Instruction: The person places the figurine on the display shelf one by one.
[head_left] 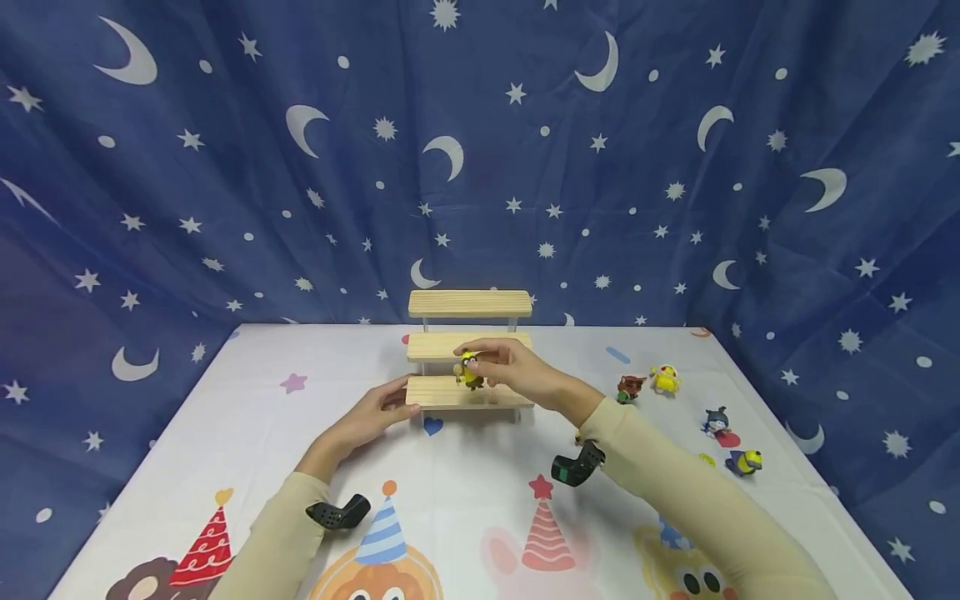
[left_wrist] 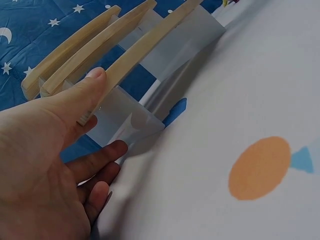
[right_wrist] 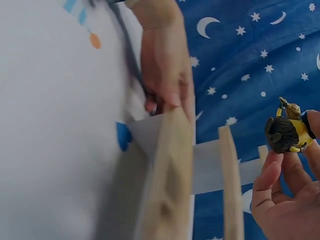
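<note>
A three-tier wooden display stand [head_left: 472, 303] with clear side supports stands at the middle of the table. My left hand [head_left: 375, 412] grips the left end of its lowest board; in the left wrist view the thumb lies on the wood and a finger curls below it. Above that lowest board, my right hand [head_left: 521, 373] pinches a small yellow Minion figurine [head_left: 470, 373] between thumb and fingers. Seen from the right wrist, the figurine [right_wrist: 290, 131] has a dark, furry-looking lower part and is apart from the boards.
On the right of the table lie a reddish-brown figurine [head_left: 630, 387], a yellow one [head_left: 664, 379], a dark-haired one [head_left: 717, 422] and a yellow-and-blue one [head_left: 744, 462]. My right sleeve partly covers others. A blue starry curtain [head_left: 495, 117] hangs behind the stand.
</note>
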